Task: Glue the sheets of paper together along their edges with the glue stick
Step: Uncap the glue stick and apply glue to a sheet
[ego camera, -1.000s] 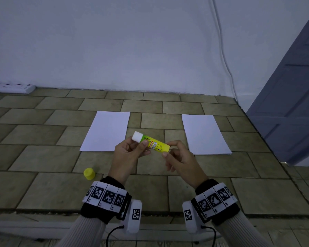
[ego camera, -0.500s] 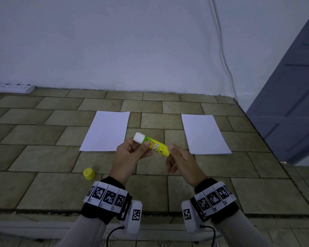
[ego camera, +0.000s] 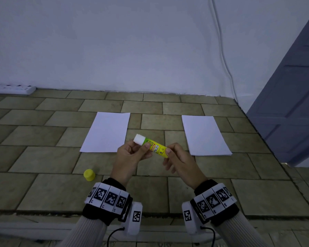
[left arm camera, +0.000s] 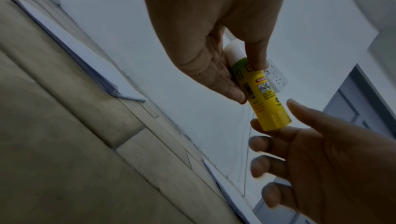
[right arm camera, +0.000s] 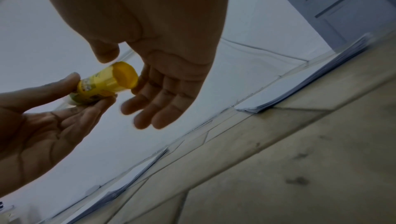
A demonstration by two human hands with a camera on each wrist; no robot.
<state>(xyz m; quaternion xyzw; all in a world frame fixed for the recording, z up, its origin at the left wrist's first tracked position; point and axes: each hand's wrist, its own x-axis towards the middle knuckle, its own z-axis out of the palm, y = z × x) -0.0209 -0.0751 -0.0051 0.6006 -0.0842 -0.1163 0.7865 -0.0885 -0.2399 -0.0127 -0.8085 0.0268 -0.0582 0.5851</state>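
Note:
A yellow-green glue stick (ego camera: 154, 147) with its white glue end bare is held above the tiled floor. My left hand (ego camera: 143, 146) pinches it near the white end between thumb and fingers. My right hand (ego camera: 168, 152) has its thumb and index finger lightly on the yellow base knob, the other fingers hanging relaxed. The right wrist view shows the base (right arm camera: 125, 75) between that thumb and index finger. The yellow cap (ego camera: 89, 175) lies on the floor at the left. Two white paper sheets lie flat and apart, one left (ego camera: 107, 132) and one right (ego camera: 203, 136).
A white wall runs behind the sheets, with a power strip (ego camera: 11, 88) at its foot on the far left and a cable (ego camera: 221, 50) hanging down. A blue-grey door (ego camera: 292, 104) stands at the right. Bare tiles separate the two sheets.
My right hand's fingers have shifted round the base of the glue stick, and the stick has tilted slightly. My left hand keeps its hold. The sheets and cap have not moved.

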